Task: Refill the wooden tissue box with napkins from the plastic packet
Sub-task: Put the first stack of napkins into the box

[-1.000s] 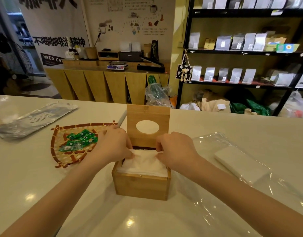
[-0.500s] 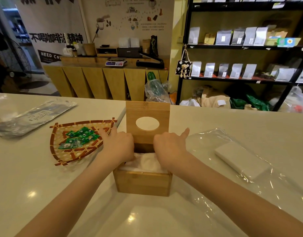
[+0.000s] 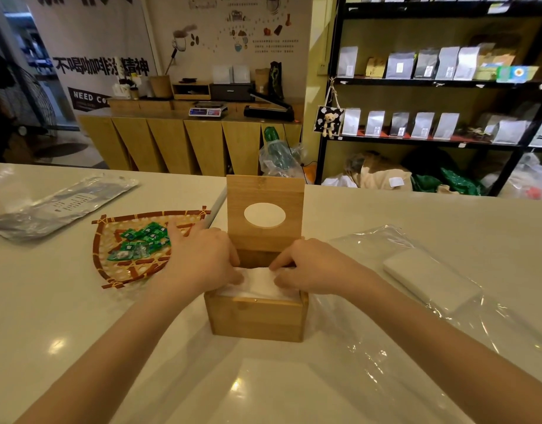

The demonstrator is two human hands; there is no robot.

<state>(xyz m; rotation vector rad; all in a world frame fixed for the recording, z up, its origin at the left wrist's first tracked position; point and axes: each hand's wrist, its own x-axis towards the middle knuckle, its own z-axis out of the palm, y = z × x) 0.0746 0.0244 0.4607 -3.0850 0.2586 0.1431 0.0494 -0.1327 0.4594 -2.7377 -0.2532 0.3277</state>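
Observation:
The wooden tissue box (image 3: 257, 316) stands in the middle of the counter, its lid (image 3: 265, 214) with an oval hole tipped up at the back. A white stack of napkins (image 3: 259, 284) fills the box to its rim. My left hand (image 3: 202, 264) presses on the stack's left side, fingers tucked at the box wall. My right hand (image 3: 312, 267) pinches the stack's right side. The clear plastic packet (image 3: 431, 280) lies to the right with more white napkins inside.
A woven basket (image 3: 129, 249) with green wrapped sweets sits just left of my left hand. A flat silver pouch (image 3: 58, 206) lies at far left. Loose clear plastic spreads over the counter at right and front. Shelves and a wooden sideboard stand behind.
Both hands have stayed at the box, shifting from pushing deep at the napkins' far edge back to pressing and pinching the top of the stack. My right thumb has come down.

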